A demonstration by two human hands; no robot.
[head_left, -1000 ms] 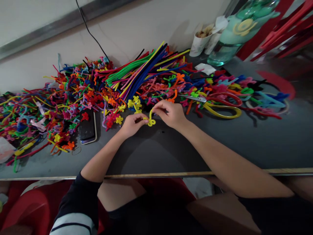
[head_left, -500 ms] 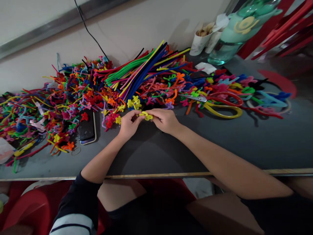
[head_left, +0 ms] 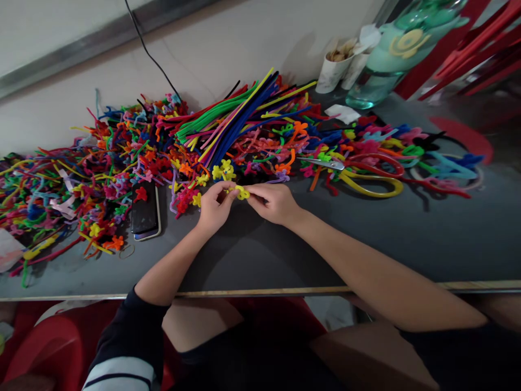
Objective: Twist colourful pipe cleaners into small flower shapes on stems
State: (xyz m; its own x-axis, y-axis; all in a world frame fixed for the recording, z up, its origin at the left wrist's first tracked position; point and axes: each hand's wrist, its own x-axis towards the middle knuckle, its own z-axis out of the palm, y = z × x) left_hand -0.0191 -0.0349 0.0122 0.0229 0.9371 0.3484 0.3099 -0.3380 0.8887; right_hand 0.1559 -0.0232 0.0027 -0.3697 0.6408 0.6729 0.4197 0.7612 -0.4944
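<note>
Fingers of the left hand [head_left: 214,207] and right hand [head_left: 273,203] pinch a looped yellow stem [head_left: 241,192] above the dark worktop [head_left: 260,255].

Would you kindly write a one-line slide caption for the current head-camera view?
Two hands pinch a looped yellow pipe cleaner beside scissors and colorful piles.

A flower [head_left: 140,194] is laid on the phone [head_left: 144,214], itself apparently stacked on another. Pipe cleaners [head_left: 101,163] are heaped left of and behind the phone; scissors [head_left: 336,164] are placed well right, the bottle [head_left: 378,70] right and farther back.
</note>
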